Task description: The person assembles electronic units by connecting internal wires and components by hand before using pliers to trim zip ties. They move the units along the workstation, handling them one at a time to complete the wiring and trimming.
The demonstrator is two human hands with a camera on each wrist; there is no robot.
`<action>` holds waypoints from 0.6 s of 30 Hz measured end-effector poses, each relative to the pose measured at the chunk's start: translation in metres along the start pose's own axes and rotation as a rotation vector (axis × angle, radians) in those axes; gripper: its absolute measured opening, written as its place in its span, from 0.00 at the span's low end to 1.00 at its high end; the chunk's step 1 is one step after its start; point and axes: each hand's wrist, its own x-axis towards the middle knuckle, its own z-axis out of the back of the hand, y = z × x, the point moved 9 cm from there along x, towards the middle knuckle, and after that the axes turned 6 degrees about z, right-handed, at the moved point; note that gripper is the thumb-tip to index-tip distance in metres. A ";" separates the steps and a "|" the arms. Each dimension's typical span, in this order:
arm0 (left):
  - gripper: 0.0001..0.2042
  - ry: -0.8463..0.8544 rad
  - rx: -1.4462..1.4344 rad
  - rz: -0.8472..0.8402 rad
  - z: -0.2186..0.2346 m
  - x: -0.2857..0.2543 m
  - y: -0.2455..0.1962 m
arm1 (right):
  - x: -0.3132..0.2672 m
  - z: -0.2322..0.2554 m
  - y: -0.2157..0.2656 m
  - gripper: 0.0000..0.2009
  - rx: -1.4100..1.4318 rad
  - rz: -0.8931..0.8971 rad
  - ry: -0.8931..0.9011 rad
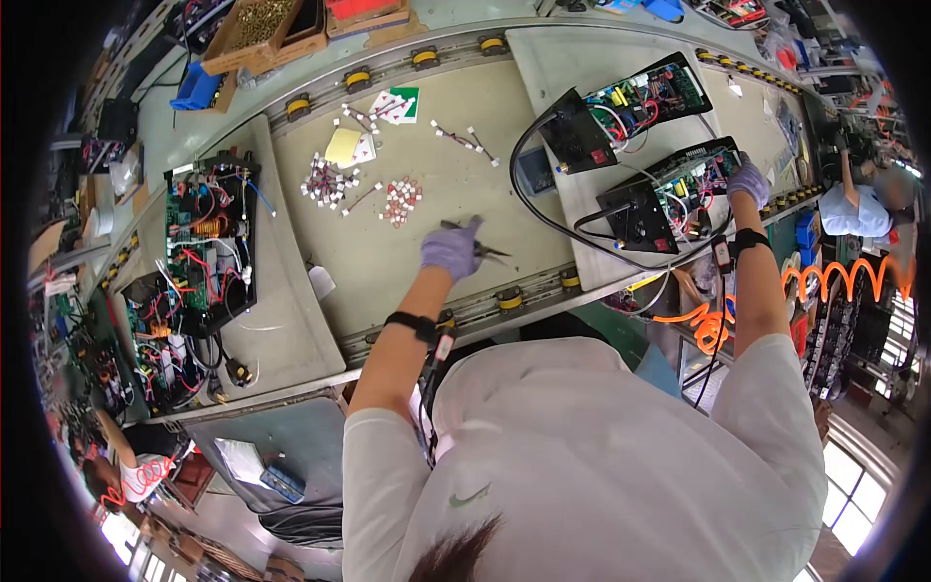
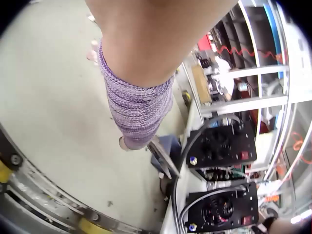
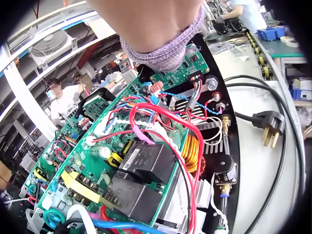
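Left hand point(image 1: 451, 250) grips pliers point(image 1: 493, 255) above worktop point(image 1: 388, 267), near edge, middle. Right hand point(image 1: 749, 184) at right end of nearer black casing point(image 1: 635, 218), near right corner; finger state can't be told. Casing open, holds green circuit boards point(image 3: 114, 168), wires, copper coil point(image 3: 193, 152). Cardboard box point(image 1: 229, 60), far left, holds brass-coloured parts point(image 1: 260, 19); blue bin point(image 1: 198, 89) beside it, contents unclear.

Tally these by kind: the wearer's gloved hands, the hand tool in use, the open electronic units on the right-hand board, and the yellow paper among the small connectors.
Gloved hands: 2
Pliers-like tool: 1
Open electronic units: 2
Yellow paper: 1
Total: 6
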 end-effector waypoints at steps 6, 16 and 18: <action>0.37 0.176 0.295 -0.093 -0.015 0.085 -0.064 | 0.005 -0.005 -0.003 0.23 0.017 -0.026 0.028; 0.22 0.137 0.214 -0.020 -0.061 0.088 -0.026 | 0.014 -0.012 -0.010 0.23 0.069 0.021 0.037; 0.20 0.123 0.153 -0.019 -0.058 0.057 -0.007 | 0.012 -0.006 -0.005 0.23 0.057 0.036 0.033</action>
